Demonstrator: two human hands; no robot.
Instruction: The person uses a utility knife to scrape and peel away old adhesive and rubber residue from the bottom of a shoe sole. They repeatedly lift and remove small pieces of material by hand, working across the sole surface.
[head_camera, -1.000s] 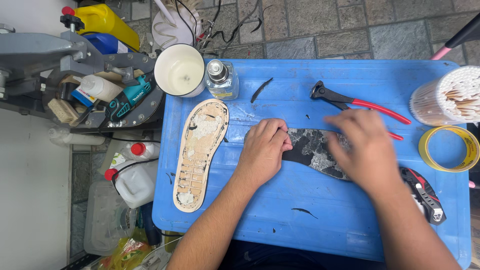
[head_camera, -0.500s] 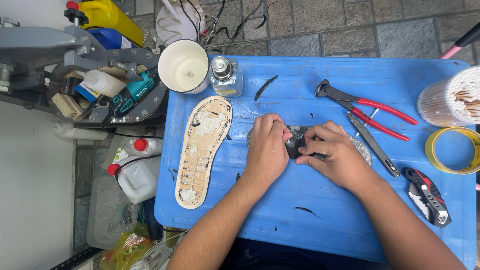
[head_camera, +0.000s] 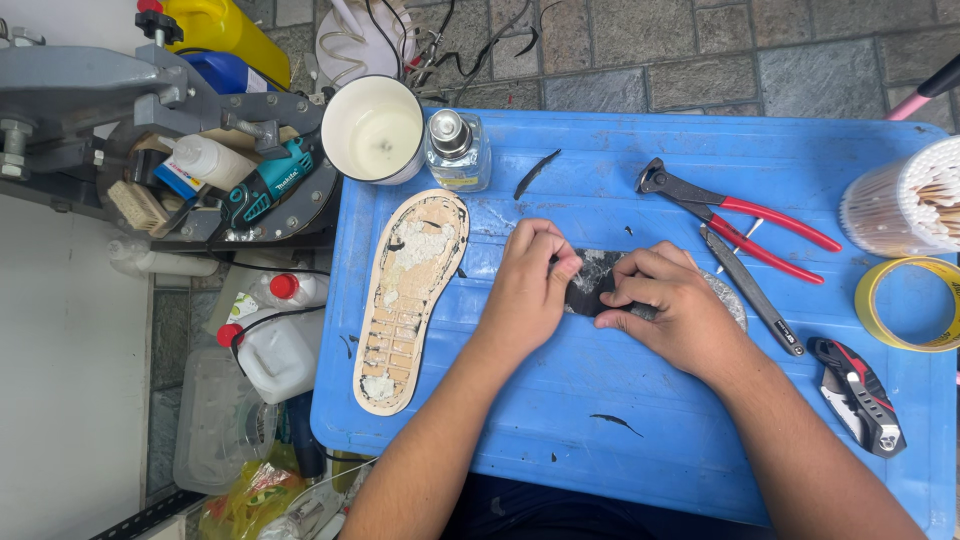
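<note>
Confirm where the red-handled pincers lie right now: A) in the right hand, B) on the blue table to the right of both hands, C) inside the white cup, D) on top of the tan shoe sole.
B: the red-handled pincers rest untouched on the blue table, right of both hands, which hold a dark piece.

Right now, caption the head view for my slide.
Both hands, left hand and right hand, press a black shoe sole piece on a blue plastic table.
</note>
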